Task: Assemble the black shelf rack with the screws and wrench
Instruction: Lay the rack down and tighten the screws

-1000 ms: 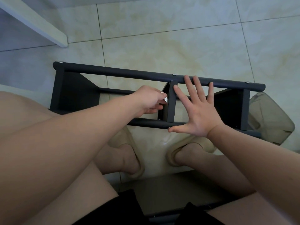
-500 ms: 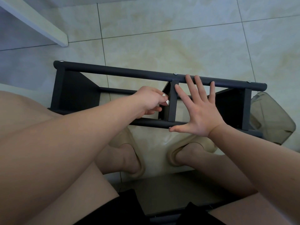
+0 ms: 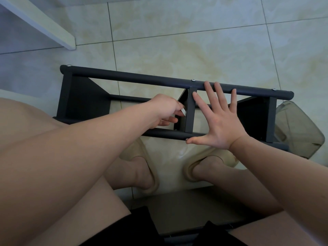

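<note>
A seated person's black shorts [image 3: 124,228] fill the 6 o'clock edge, above them two feet in beige slippers [image 3: 229,157] on the tiled floor [image 3: 177,41]. Just beyond, the black shelf rack [image 3: 142,79] lies across the centre, its rails running from 9 to 3 o'clock. The left hand [image 3: 163,109] reaches in from 8 o'clock, fingers curled, pinching a small silvery tool [image 3: 183,111] against the left face of the middle upright [image 3: 190,112]. The right hand [image 3: 220,125], coming from 4 o'clock, lies flat with fingers spread, thumb on the near rail, fingertips reaching the far rail. Screw heads [image 3: 193,80] dot that rail. A translucent container [image 3: 298,128] sits at 3 o'clock, a white board [image 3: 44,22] at 11 o'clock.
</note>
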Demonstrator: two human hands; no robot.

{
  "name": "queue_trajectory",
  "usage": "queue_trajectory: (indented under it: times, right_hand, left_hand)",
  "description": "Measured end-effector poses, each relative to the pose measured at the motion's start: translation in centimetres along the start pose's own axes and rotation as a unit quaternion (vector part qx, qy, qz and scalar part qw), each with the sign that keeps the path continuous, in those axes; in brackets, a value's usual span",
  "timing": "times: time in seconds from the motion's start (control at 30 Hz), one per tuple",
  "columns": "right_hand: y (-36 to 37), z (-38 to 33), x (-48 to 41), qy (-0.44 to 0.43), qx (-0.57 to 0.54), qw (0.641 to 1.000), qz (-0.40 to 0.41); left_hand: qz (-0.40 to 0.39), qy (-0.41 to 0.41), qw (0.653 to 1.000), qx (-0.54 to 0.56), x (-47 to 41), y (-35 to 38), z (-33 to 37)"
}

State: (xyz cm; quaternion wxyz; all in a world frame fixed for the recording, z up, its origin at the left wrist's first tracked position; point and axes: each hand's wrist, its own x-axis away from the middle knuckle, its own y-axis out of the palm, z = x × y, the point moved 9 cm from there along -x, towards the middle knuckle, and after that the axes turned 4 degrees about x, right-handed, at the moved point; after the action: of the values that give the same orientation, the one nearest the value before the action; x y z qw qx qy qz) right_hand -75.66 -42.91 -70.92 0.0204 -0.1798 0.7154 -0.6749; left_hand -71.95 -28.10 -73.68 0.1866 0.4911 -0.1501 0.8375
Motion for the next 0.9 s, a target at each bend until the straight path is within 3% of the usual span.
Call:
queue_trajectory:
  times: [0.9]
  right_hand:
    - [-0.02, -0.04, -0.01, 0.004, 0.004, 1.000, -0.011]
  left_hand:
    - [0.002, 0.008, 1.000, -0.026, -0.13, 0.12, -0.33]
